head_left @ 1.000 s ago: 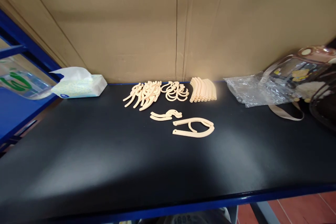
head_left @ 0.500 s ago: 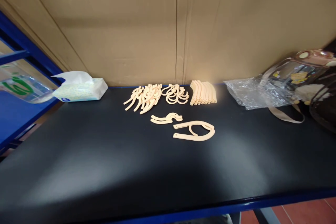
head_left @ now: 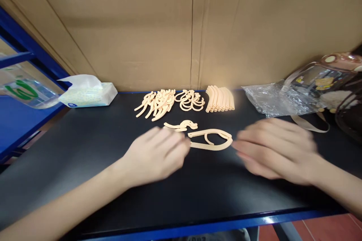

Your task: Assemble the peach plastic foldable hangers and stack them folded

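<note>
Head view, and hands arrive! A moment ago I had only parts on the table (head_left: 85,150); now both arms stretch in from the near side. The left hand (head_left: 158,154) is at the left ends of the pale frame (head_left: 211,147), hiding one tip and overlapping the two loose pieces (head_left: 177,126) beyond. The right hand (head_left: 278,150) is at the frame's rounded right end. Fingers bunch together on both, but they're blurred; I can't tell whether either pinches or even touches anything. The frame lies flat mid-table, seemingly unmoved, now within reach from both sides. Farther back, the jumbled pile (head_left: 160,104), the hooks (head_left: 192,101) and the stacked strips (head_left: 220,99) sit undisturbed.
</note>
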`<state>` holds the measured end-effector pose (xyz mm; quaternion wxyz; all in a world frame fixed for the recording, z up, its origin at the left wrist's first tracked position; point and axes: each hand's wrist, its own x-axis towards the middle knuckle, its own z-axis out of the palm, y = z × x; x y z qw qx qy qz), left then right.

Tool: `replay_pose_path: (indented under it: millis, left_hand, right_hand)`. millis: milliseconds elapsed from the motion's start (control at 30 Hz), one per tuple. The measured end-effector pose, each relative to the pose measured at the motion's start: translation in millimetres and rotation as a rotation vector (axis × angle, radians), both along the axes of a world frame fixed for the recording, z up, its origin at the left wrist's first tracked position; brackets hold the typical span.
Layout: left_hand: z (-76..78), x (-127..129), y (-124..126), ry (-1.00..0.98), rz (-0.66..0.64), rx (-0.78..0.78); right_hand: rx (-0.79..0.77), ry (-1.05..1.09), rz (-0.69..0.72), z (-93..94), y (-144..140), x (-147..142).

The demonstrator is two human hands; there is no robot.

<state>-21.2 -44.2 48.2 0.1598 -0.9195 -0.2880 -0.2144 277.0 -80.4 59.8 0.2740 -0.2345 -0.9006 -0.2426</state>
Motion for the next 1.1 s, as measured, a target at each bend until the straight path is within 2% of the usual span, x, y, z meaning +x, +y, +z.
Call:
replay_pose_path:
  millis: [33,133,233,300,467,633,967,1100]
  left_hand:
    - [-5.4,4,9,0.013,-0.015,0.015]
    - [-25.4,11,34,-0.035,0.076,-0.069]
    - [-41.4,11,46,-0.075,0.103,-0.147]
    - [-46.4,8,47,-0.083,0.11,-0.184]
    - [-48.3,4,46,-0.127,0.149,-0.268]
    - [-49.6,4,49,-0.153,0.171,-0.313]
    - [-47.7,3,51,-0.209,0.199,-0.337]
    - [-45.9,4,48,-0.25,0.233,-0.312]
  right_hand:
    - [-0.006,-0.033,0.022,-3.5,16,-12]
    - [-0.117,-0.084,-0.022,-24.9,42,-36]
    - [-0.219,-0.071,-0.034,-45.1,41,-41]
    - [-0.269,-0.061,-0.054,-52.3,36,-40]
    - [-0.342,-0.05,-0.048,-58.2,35,-40]
    - [-0.346,-0.011,-0.022,-61.0,39,-42]
    - [-0.15,-0.025,-0.005,-57.5,39,-39]
    - [-0.128,-0.024,-0.026,-58.7,39,-38]
